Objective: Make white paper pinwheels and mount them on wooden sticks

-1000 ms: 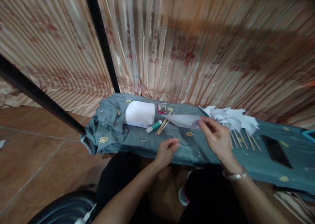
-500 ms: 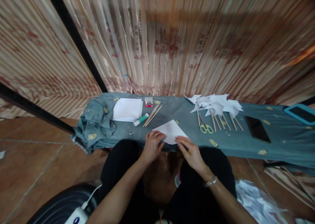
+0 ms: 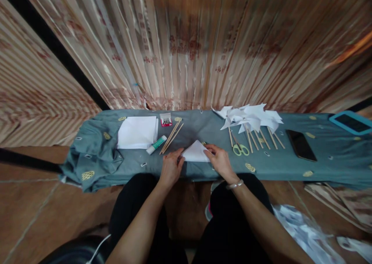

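A white sheet of paper (image 3: pixel 195 151), folded into a triangle with its point away from me, lies on the cloth in front of my knees. My left hand (image 3: pixel 172 165) has its fingers closed on the left corner. At the opposite corner, my right hand (image 3: pixel 220 159) grips the paper between thumb and fingers. Beyond my left hand lie several wooden sticks (image 3: pixel 171 138) and a glue stick (image 3: pixel 156 144). Green-handled scissors (image 3: pixel 241 150) rest to the right of my right hand.
A stack of white paper (image 3: pixel 137 132) sits left, near a small red box of metal pins (image 3: pixel 166 120). Several paper pinwheels (image 3: pixel 251 117) on sticks lie right, followed by a phone (image 3: pixel 301 145) and a blue-framed tablet (image 3: pixel 351 122). A clear bag of white paper (image 3: pixel 305 231) is on the floor.
The paper has gone from a larger kite-like shape to a smaller triangle, its near edge folded up. Both hands have moved slightly away from me, and the view has shifted right.
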Action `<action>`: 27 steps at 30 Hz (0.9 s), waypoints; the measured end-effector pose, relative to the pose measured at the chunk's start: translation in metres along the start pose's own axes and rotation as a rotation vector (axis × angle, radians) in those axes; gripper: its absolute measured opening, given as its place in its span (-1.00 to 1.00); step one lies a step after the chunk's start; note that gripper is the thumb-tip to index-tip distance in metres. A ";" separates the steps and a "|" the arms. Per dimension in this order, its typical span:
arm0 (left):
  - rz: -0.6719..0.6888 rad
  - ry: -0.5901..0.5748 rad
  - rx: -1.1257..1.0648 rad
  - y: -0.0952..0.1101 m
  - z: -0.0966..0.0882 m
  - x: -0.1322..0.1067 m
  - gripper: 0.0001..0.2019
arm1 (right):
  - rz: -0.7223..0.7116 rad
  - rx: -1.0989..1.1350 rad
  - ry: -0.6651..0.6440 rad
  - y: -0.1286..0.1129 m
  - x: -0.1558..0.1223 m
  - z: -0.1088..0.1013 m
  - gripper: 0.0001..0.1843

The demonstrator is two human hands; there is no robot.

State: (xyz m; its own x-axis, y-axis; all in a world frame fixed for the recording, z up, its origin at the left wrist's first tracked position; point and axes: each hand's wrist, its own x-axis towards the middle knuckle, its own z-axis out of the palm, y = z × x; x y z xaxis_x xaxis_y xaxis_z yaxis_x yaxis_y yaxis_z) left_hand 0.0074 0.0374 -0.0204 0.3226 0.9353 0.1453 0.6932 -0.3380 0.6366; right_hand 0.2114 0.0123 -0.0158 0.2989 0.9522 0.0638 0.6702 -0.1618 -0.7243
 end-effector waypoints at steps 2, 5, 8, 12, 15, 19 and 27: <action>0.001 0.006 0.001 -0.003 0.000 0.001 -0.65 | -0.008 -0.042 0.023 0.002 0.000 0.004 -0.72; 0.013 0.007 0.009 -0.005 0.000 0.003 -0.68 | -0.027 -0.083 0.057 0.005 -0.002 0.010 -0.72; 0.022 -0.002 0.005 -0.008 0.000 0.004 -0.70 | -0.007 -0.103 0.087 0.006 -0.003 0.014 -0.72; 0.031 0.017 -0.006 -0.013 0.001 0.006 -0.71 | 0.013 -0.126 0.107 0.006 -0.002 0.017 -0.72; 0.044 0.021 0.013 -0.013 0.000 0.007 -0.70 | 0.012 -0.136 0.118 0.007 -0.001 0.019 -0.71; 0.151 0.072 0.112 -0.003 0.000 0.005 -0.70 | 0.028 -0.139 0.115 0.007 0.000 0.020 -0.69; 0.419 -0.194 0.203 0.026 0.027 -0.022 -0.53 | 0.005 -0.153 0.120 0.007 0.000 0.021 -0.70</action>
State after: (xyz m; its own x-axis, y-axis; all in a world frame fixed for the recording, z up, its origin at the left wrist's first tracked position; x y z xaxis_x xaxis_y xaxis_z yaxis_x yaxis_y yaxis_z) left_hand 0.0354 0.0056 -0.0276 0.7003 0.6850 0.2010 0.5840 -0.7117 0.3904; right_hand 0.2018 0.0166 -0.0347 0.3751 0.9149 0.1489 0.7615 -0.2126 -0.6123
